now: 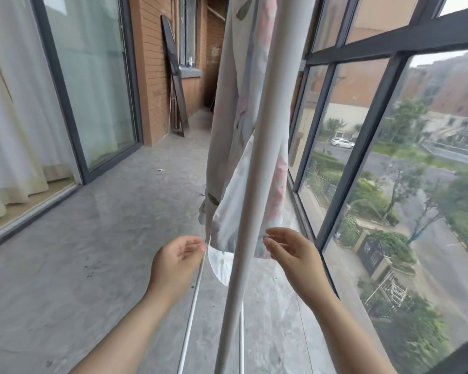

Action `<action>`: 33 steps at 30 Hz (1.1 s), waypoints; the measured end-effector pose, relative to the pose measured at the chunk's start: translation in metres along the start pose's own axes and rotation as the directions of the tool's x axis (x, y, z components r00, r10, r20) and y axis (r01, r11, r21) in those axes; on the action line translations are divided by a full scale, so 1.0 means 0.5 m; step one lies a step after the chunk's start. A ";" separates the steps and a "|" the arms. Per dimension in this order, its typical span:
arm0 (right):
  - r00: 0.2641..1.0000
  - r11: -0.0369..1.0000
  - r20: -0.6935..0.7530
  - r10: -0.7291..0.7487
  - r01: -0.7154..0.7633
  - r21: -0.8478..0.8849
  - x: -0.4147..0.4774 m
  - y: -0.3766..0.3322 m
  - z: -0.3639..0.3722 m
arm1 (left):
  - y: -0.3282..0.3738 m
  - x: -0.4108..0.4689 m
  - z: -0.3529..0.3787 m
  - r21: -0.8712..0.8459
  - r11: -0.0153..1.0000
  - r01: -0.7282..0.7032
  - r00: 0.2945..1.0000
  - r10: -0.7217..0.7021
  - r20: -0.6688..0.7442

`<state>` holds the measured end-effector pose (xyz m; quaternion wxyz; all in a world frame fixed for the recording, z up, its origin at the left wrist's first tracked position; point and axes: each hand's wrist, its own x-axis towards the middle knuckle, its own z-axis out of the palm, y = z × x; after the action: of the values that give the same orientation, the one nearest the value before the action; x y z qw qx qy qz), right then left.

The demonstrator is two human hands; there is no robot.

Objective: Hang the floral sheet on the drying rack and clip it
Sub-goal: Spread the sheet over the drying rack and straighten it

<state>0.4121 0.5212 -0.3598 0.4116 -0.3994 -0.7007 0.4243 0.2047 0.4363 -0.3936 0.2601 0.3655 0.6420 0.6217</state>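
1. Head view: the floral sheet (247, 136) hangs down the middle of the frame, draped over the drying rack (254, 168), whose thick white tube crosses in front of it.
2. The cloth looks thin, soft and light, with pale pink blooms and green leaves; I judge it would slide easily on the smooth tube until clipped.
3. The left hand (177, 256), lower centre, pinches the sheet's lower left edge beside a thin white rod (193, 300).
4. The right hand (289, 252) is half open, fingertips at the right hem; whether it grips, I cannot tell.
5. Best held at the hem corners. No clip is visible.
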 end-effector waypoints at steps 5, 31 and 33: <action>0.995 0.997 0.066 -0.079 0.080 -0.010 0.007 0.063 0.085 | -0.079 -0.003 0.011 0.057 0.995 -0.085 0.996 0.086 -0.017; 0.923 0.788 0.213 -0.319 0.384 -0.482 0.102 0.059 0.138 | -0.179 0.021 -0.041 0.045 0.988 -0.149 0.988 0.148 0.035; 0.905 0.744 0.244 -0.349 0.426 -0.515 0.132 0.046 0.152 | -0.179 0.035 -0.045 0.049 0.986 -0.158 0.987 0.157 0.029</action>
<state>0.3248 0.5687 -0.3883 0.3090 -0.3181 -0.8865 0.1320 0.1635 0.4403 -0.4778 0.2089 0.4295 0.6236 0.6189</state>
